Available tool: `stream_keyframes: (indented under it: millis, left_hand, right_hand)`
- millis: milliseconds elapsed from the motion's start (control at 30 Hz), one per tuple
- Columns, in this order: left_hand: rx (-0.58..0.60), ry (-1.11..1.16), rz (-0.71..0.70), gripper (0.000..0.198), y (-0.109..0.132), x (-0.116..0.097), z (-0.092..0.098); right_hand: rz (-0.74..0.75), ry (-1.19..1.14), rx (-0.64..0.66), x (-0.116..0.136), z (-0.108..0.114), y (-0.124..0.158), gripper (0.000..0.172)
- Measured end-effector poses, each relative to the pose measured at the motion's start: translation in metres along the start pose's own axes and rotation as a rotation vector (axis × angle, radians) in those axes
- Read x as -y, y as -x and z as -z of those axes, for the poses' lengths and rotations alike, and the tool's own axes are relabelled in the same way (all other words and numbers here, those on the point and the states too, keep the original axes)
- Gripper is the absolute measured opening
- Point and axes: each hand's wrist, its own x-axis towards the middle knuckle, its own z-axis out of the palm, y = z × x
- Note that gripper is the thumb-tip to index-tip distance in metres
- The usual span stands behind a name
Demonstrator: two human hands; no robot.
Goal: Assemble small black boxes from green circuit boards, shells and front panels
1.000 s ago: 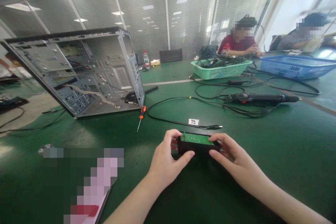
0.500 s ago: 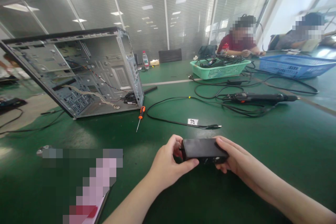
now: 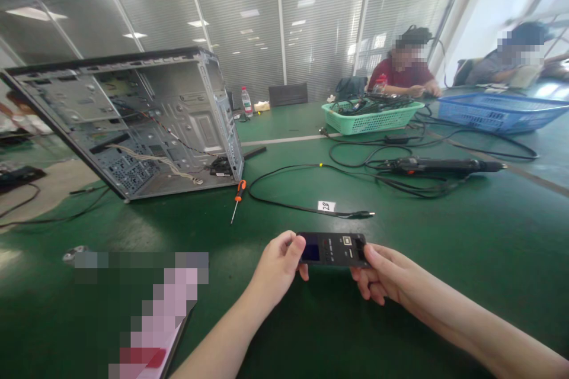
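1. left hand [image 3: 278, 263] and right hand [image 3: 386, 268] grip the black device [image 3: 335, 251] by its ends — it sits between them.
2. if either grip slips — it could drop onto the table [image 3: 338, 325] below.

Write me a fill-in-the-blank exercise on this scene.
The left hand and right hand hold the black rectangular device, its dark blue screen nearer the ____ hand.
The blue plastic basket stands to the ____ of the light green plastic basket.
The small metal-shafted screwdriver has a black and ____ handle.

Missing words: left; right; orange
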Motion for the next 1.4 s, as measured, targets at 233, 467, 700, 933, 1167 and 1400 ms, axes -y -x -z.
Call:
stream_keyframes:
  millis: [233,467,700,933,1167,1400]
  left_hand:
    - [-0.007,0.044,0.008,0.075,-0.001,0.001,-0.001]
    - [-0.005,0.034,0.001,0.071,0.000,0.000,-0.001]
    - [-0.008,0.080,0.023,0.065,-0.001,-0.002,-0.003]
    - [-0.013,0.117,0.096,0.064,-0.001,-0.006,-0.003]
    - [-0.026,0.187,0.116,0.042,-0.002,-0.007,-0.002]
    - [0.021,0.156,-0.019,0.033,0.006,-0.012,-0.005]
  right_hand:
    - [-0.064,-0.048,0.024,0.006,-0.005,0.005,0.065]
    - [-0.012,-0.014,-0.022,0.005,-0.005,0.004,0.061]
    - [0.065,0.077,-0.040,0.000,-0.001,0.000,0.059]
    - [0.072,0.056,-0.076,0.002,-0.002,0.001,0.061]
    - [0.085,0.224,-0.008,-0.002,0.006,-0.004,0.082]
    - [0.220,0.317,-0.023,-0.003,0.012,-0.003,0.063]
